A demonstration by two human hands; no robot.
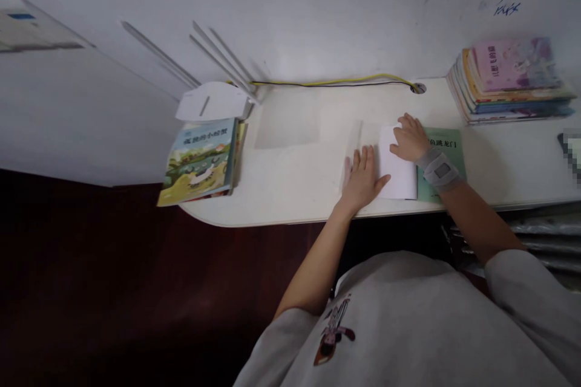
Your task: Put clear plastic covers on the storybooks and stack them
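Note:
A green book [447, 154] lies on the white desk [290, 181] with a white sheet [398, 172] folded over its left part. My left hand [362, 178] lies flat with fingers stretched out on a clear plastic cover [351, 142] just left of the white sheet. My right hand [410, 138] rests on top of the white sheet, fingers curled and pressing down at its upper edge. A grey band [439, 169] is strapped round my right wrist.
A pile of picture books [202, 160] sits at the desk's left end under a white router [213, 100] with several antennas. Another stack of books [511, 81] is at the back right. A yellow and black cable [336, 81] runs along the wall to a hole [418, 88].

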